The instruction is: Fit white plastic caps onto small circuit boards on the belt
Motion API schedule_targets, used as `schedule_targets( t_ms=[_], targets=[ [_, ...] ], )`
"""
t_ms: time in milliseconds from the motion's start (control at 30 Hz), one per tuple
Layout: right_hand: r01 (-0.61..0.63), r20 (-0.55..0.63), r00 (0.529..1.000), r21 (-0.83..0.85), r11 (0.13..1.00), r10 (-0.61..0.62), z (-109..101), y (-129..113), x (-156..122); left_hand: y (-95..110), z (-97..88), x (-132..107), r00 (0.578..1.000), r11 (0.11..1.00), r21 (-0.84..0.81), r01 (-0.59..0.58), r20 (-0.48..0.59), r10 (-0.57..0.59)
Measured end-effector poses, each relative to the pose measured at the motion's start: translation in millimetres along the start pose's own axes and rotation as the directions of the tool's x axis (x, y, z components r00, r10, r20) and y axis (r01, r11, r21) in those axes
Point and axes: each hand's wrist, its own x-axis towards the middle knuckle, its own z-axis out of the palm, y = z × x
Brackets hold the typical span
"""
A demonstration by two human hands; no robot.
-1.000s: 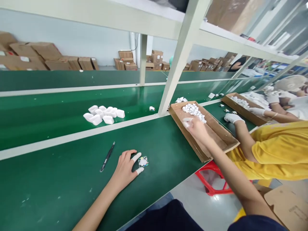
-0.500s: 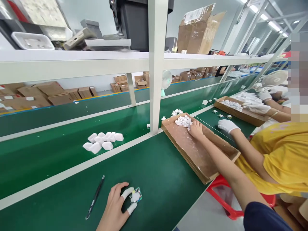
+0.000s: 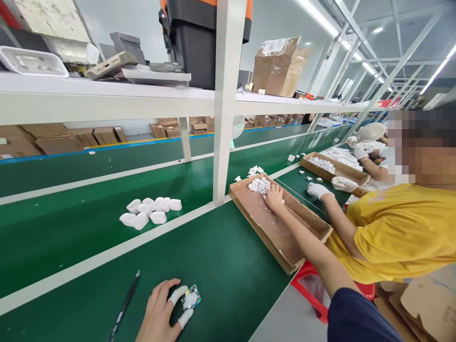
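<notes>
My left hand wears white finger cots on thumb and index finger. Between those two fingers it grips a small circuit board with a white piece on top, low over the green bench. My right hand reaches into a shallow cardboard tray, its bent fingers at the edge of a heap of small white parts. Whatever its fingertips hold is hidden. A black pen-like tool lies on the bench left of my left hand.
Several white plastic housings lie on the green belt beyond a pale rail. A shelf post rises by the tray. At right, a co-worker in a yellow shirt has white-gloved hands near another cardboard tray. A red stool stands below.
The view has tilted up and turned slightly right, so most things sit further left in the picture. My left hand still grips the circuit board; my right hand stays at the heap.
</notes>
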Motion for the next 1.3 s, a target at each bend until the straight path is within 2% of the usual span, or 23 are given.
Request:
schedule_targets(
  t_ms=[233,467,667,767,867,967,1033,1067,1133,1167,1233,1300],
  targets=[
    [0.179,0.01,0.984,0.021,0.984,-0.18,-5.4,7.2,-6.9,13.5,-9.8,0.6,1.0,1.0,-0.004,0.022,-0.006,-0.022],
    [0.355,0.022,0.934,0.044,0.934,-0.356,-10.4,17.5,-15.6,19.5,-12.1,1.4,1.0,1.0,-0.002,0.008,-0.005,-0.008],
    [0.459,-0.012,0.888,0.102,0.882,-0.461,-17.7,1.7,-23.8,11.4,-4.6,0.4,0.999,1.0,0.021,-0.007,-0.038,0.007],
    [0.468,-0.055,0.883,0.173,0.867,-0.466,-22.7,-9.8,-30.4,8.4,-4.7,0.6,0.998,0.999,0.043,-0.023,-0.05,0.025],
    [0.408,-0.091,0.913,0.227,0.884,-0.397,-34.9,-6.9,-26.6,10.9,-8.2,3.2,0.999,0.999,0.036,-0.024,-0.028,0.025],
    [0.312,-0.125,0.949,0.257,0.915,-0.289,-63.6,5.1,-21.0,22.3,-13.7,4.8,1.0,1.0,-0.002,0.014,0.014,-0.014],
    [0.293,-0.162,0.954,0.303,0.907,-0.254,-91.9,2.0,-28.9,33.1,-18.1,4.1,0.998,0.999,-0.032,0.04,0.046,-0.039],
    [0.307,-0.183,0.949,0.346,0.887,-0.257,-107.2,-6.0,-39.2,38.5,-20.2,3.5,0.997,0.997,-0.051,0.052,0.064,-0.049],
    [0.415,-0.255,0.91,0.56,0.717,-0.327,-136.1,-34.6,-74.5,48.1,-23.3,2.5,0.995,0.994,-0.086,0.067,0.076,-0.061],
    [0.465,-0.223,0.874,0.644,0.608,-0.432,-148.0,-53.5,-98.5,51.8,-24.0,2.2,0.995,0.993,-0.1,0.069,0.08,-0.061],
    [0.521,-0.191,0.763,0.748,0.411,-0.618,-163.7,-95.1,-152.6,56.8,-23.7,1.7,0.994,0.99,-0.112,0.084,0.083,-0.075],
    [0.513,-0.203,0.673,0.821,0.251,-0.711,-166.5,-134.4,-203.0,59.1,-21.7,0.9,0.992,0.988,-0.12,0.096,0.09,-0.085]
  ],
)
